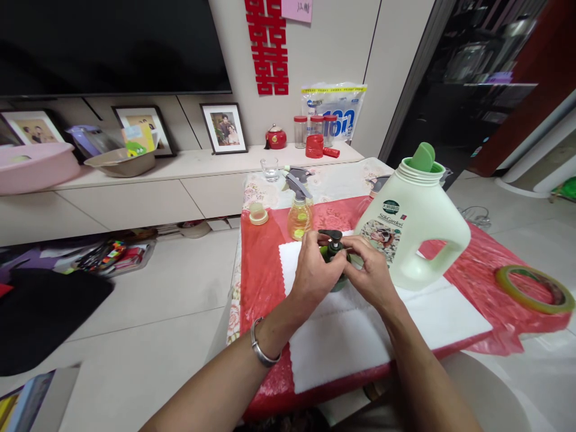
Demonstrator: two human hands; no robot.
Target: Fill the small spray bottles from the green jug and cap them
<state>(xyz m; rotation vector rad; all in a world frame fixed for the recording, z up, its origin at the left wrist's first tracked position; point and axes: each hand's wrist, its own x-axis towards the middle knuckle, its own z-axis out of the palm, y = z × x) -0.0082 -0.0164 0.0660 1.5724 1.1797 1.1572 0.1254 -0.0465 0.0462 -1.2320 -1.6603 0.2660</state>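
Observation:
A small dark green pump bottle stands upright on a white cloth, its black pump head on top. My left hand is closed around the bottle's upper left side, thumb near the neck. From the right, my right hand grips the neck and collar, its fingers meeting the left thumb. Both hands hide much of the bottle. Just right of them stands a large pale green jug without its lid, a green spout rising from its mouth. Behind my left hand is a clear spray bottle with yellowish contents.
Red plastic sheeting covers the table. A roll of tape lies at the right edge. A pale cap and a drinking glass stand toward the back left. Beyond is a low cabinet with picture frames, jars and basins.

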